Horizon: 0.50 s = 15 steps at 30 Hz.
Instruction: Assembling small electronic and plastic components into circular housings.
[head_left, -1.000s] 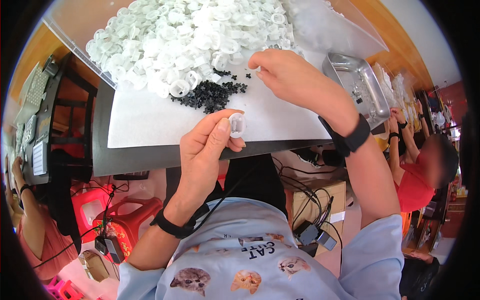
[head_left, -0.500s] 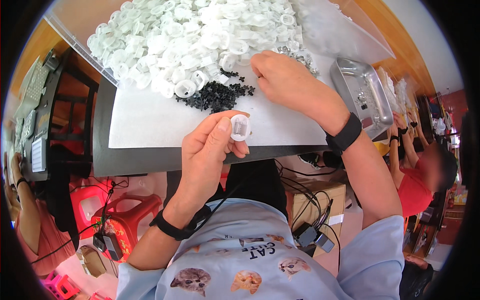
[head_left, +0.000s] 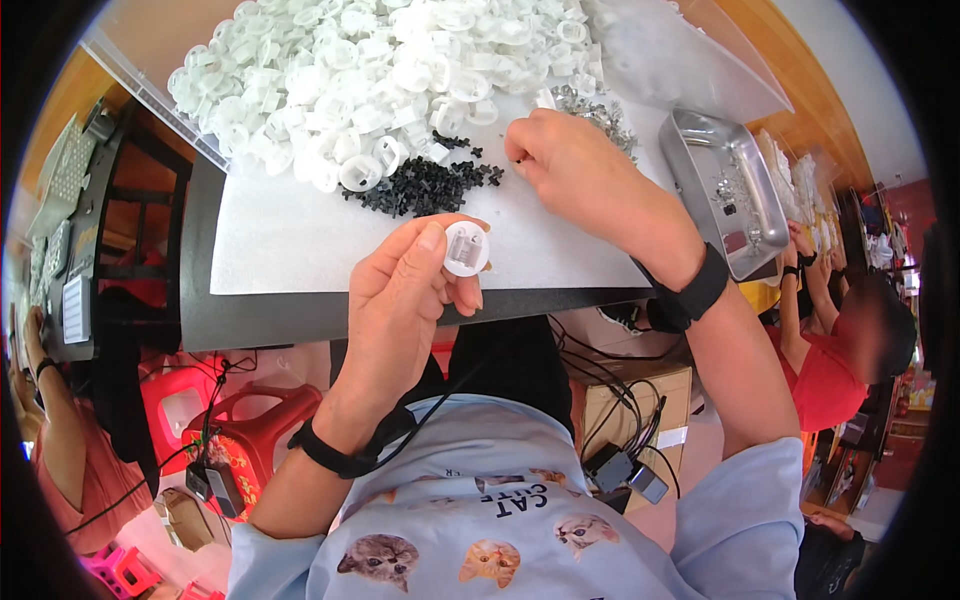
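Note:
My left hand (head_left: pixel 405 275) pinches a round white plastic part (head_left: pixel 466 249) by its edge, with a rectangular recess and small detail facing up. To the right and a little farther off, my right hand (head_left: pixel 560 160) is closed, thumb against fingertips. A dark speck shows at those fingertips, seemingly one of the small black pieces, too small to be sure. Just left of that hand lies a pile of small black cross-shaped pieces (head_left: pixel 425 186). Beyond it rises a large heap of white plastic parts (head_left: pixel 370 70). Small shiny metal pieces (head_left: pixel 605 122) lie beyond my right wrist, partly covered by the hand.
White sheeting (head_left: pixel 290 250) covers the dark table (head_left: pixel 260 325). A metal tray (head_left: pixel 690 165) with a few small pieces stands at the right. Clear plastic (head_left: pixel 690 60) lies behind. Red stools (head_left: pixel 250 430), a cardboard box (head_left: pixel 640 400) and cables are below. People work on both sides.
My left hand has shifted slightly left and nearer the black pile with the white part. My right hand has moved down a little, its fingertips drawn together and a dark speck now visible there.

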### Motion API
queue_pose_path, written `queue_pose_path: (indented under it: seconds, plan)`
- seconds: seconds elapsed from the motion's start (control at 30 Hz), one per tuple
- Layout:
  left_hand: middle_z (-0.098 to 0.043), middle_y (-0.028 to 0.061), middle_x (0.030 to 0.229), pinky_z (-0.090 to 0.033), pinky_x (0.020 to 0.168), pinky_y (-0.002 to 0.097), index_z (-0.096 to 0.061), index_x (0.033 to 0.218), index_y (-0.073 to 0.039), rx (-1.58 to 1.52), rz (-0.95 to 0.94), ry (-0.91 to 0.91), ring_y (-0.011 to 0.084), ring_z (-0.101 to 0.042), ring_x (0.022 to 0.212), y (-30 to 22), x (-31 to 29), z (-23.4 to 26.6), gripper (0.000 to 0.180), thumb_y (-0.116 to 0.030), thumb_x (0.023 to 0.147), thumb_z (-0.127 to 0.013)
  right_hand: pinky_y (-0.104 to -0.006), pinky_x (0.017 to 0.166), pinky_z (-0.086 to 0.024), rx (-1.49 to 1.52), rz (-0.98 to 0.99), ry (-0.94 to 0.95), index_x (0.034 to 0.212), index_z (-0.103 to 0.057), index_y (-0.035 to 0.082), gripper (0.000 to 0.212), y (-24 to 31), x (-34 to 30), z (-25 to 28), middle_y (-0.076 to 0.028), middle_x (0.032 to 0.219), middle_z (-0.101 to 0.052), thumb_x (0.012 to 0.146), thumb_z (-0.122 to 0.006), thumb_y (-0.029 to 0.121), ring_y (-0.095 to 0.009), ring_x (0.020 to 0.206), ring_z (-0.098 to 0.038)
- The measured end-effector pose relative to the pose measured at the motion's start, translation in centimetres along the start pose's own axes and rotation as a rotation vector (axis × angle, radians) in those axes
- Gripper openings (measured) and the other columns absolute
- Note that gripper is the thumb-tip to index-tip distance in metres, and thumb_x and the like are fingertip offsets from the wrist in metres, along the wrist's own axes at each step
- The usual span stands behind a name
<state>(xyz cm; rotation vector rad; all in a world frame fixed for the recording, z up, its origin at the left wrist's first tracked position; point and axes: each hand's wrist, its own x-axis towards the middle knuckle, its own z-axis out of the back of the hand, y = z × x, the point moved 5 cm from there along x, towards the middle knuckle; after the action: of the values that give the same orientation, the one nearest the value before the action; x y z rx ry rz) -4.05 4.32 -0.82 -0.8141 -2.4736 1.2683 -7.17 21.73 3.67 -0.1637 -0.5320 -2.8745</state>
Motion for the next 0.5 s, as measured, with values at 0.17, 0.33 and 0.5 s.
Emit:
queue_pose_path:
  seconds: [0.17,0.33,0.5]
  plan:
    - [-0.063,0.0125,0.087,-0.045,0.062,0.0239,-0.056,0.112,0.008,0.015,-0.018,-0.017,0.0117,-0.055,0.068,0.0,-0.1,0.0,0.036,-0.022,0.101,-0.038,-0.0454,0.067,-0.047,-0.122,0.018,-0.056,0.078,-0.057,-0.001,0.007,0.4,-0.6,0.0,-0.017,0.081,-0.058,0.077,-0.050,-0.001,-0.038,0.076,-0.059]
    - [-0.062,0.0114,0.085,-0.045,0.061,0.0237,-0.056,0.112,0.008,0.001,-0.010,-0.014,0.0111,-0.055,0.068,-0.1,-0.1,0.0,0.036,-0.021,0.101,-0.038,-0.0450,0.066,-0.047,-0.103,-0.007,-0.015,0.078,-0.057,-0.001,0.006,1.2,-1.2,0.4,-0.016,0.080,-0.058,0.078,-0.051,0.001,-0.037,0.076,-0.059]
    - [-0.061,0.0107,0.085,-0.044,0.060,0.0231,-0.056,0.111,0.008,0.019,-0.004,-0.025,0.0105,-0.054,0.067,-0.1,-0.1,0.0,0.037,-0.023,0.101,-0.038,-0.0445,0.064,-0.047,-0.082,-0.038,0.003,0.075,-0.057,0.000,0.007,1.2,-1.7,0.2,-0.015,0.079,-0.057,0.079,-0.052,0.001,-0.036,0.076,-0.059]
